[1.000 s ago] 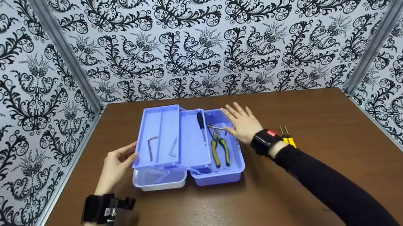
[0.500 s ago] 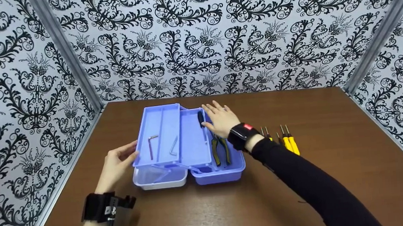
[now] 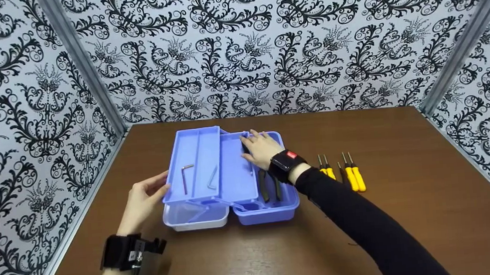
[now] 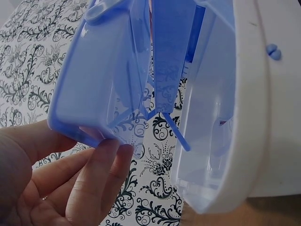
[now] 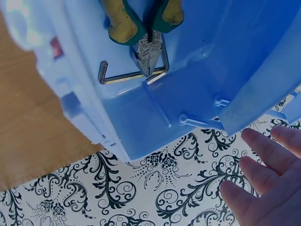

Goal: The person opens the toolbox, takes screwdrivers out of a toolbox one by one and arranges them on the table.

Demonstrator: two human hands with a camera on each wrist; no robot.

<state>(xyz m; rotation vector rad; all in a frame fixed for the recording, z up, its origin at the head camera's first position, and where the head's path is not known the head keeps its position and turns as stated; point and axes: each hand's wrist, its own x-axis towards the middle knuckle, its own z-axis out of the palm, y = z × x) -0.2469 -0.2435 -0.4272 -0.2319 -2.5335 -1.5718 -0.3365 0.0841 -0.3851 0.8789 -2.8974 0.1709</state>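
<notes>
My left hand [image 3: 143, 202] grips the left edge of the upper tray [image 3: 205, 147] of a lilac toolbox [image 3: 266, 216]. In the left wrist view, thumb and fingers pinch that tray's corner. Two hex keys lie in the upper tray, one reddish [image 3: 183, 181] and one grey [image 3: 212, 178]. My right hand [image 3: 261, 149] hovers flat over the lower tray's [image 3: 234, 156] right edge, fingers extended, partly hiding a black-handled screwdriver. Under that hand, pliers [image 5: 149, 52] with yellow-green handles lie in the box bottom, beside bent hex keys [image 5: 123, 78].
Several yellow-handled screwdrivers [image 3: 353, 179] lie on the brown table [image 3: 408, 212] right of the toolbox. The whitish lid half [image 3: 197, 224] is folded out beneath the raised trays. Patterned walls [image 3: 239, 68] stand at the back and sides.
My right hand has moved left from the toolbox's right rim to over the lower tray's edge, uncovering more yellow screwdrivers on the table. My left hand keeps its place on the upper tray.
</notes>
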